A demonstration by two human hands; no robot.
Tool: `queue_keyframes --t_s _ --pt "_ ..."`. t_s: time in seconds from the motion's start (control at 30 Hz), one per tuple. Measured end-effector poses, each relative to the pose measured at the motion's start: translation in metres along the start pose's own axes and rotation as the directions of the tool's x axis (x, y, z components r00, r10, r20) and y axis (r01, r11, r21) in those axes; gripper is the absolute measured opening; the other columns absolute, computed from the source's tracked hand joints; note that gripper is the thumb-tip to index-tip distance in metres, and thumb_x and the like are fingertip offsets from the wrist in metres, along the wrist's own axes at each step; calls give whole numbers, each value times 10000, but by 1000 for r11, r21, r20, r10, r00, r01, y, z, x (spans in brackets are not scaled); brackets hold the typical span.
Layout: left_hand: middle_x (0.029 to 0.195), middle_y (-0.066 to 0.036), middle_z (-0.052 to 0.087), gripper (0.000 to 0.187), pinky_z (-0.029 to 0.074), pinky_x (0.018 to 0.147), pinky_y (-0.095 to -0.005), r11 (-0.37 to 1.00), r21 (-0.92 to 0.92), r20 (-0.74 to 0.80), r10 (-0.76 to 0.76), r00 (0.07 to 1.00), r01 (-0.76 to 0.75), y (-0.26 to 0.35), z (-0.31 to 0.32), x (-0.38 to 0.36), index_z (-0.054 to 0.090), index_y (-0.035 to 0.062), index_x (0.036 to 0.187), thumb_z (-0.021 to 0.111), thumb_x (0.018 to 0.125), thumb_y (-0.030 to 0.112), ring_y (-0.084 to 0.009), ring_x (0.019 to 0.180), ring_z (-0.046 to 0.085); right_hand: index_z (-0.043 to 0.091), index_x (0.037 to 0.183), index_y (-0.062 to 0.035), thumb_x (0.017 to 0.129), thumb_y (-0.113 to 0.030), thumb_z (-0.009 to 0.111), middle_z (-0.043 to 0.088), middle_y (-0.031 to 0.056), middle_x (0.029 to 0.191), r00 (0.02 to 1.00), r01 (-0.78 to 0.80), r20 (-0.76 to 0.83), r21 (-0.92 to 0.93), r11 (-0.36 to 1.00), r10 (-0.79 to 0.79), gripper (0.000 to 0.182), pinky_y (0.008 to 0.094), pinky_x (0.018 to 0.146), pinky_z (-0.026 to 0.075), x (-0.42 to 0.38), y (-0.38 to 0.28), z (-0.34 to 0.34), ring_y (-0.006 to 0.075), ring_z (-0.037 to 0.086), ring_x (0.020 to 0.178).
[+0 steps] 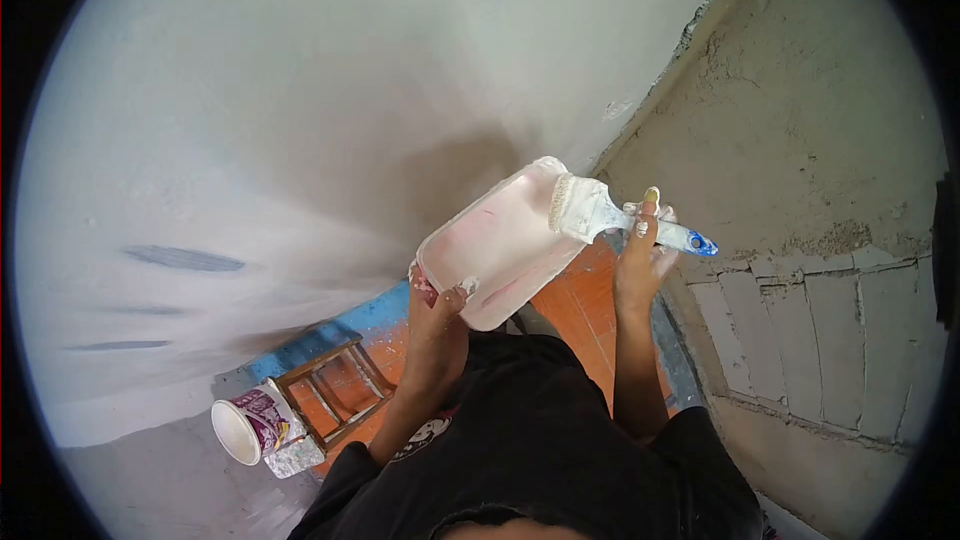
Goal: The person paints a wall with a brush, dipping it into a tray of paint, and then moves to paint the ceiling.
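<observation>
Watching remotely, I see the left grip [437, 317] clamped on the near end of the tray [490, 245] and the right grip [640, 248] closed around the brush [590, 210], bristles [557, 204] towards the tray, probably to catch drips, though contact is unclear.

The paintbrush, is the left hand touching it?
Apart. The head view shows the left hand holding the tray by one end, while the paintbrush is in the right hand, with the tray's inside showing between.
</observation>
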State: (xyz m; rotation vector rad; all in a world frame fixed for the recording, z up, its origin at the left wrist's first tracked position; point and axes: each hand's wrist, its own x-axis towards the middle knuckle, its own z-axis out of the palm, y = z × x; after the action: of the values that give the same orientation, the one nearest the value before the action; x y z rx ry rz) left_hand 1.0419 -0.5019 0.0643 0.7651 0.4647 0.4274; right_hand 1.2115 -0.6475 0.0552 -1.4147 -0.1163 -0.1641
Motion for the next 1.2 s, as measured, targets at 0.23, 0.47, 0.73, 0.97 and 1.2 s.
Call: queue_keyframes --t_s 0.23,0.47,0.73,0.97,1.2 --pt "1331 -103 514 673 401 1075 -395 1000 0 -17 9 1000 -9 1 14 7 384 36 1402 693 819 171 -222 1259 501 567 946 -23 1023 -225 572 569 17 825 999 40 -21 9 999 -40 216 246 609 441 37 9 -5 72 505 696" --pt "1308 -101 520 631 396 1087 -405 997 -66 -63 36 997 -40 -6 22 6 394 44 1381 671 822 137 -224 1258 502 579 905 -54 994 -189 616 580 -15 749 997 -53 -56 69 996 57 166 209 561 371 62 15 -8 28 469 631" --pt "1185 -89 559 597 559 750 -309 997 -36 -82 66 994 -69 -7 51 3 418 37 1334 679 814 176 -181 1052 612 550 936 -86 973 -225 663 588 -13 807 993 9 111 157 988 -27 184 218 586 402 121 -6 12 51 513 674" --pt "1120 -111 583 665 529 567 -270 984 -18 -108 175 979 -178 -15 57 2 413 -6 1350 696 796 229 -177 890 645 583 1038 -24 1008 -223 594 629 42 870 957 189 158 303 934 -245 202 231 622 455 171 -75 62 78 584 750" --pt "1352 -140 496 755 468 1035 -451 992 56 -43 114 993 -112 -6 61 -6 378 40 1428 668 785 310 -290 1287 505 597 1057 13 1017 -184 561 662 68 849 914 320 98 419 850 -393 205 221 609 472 206 -144 107 65 585 714"
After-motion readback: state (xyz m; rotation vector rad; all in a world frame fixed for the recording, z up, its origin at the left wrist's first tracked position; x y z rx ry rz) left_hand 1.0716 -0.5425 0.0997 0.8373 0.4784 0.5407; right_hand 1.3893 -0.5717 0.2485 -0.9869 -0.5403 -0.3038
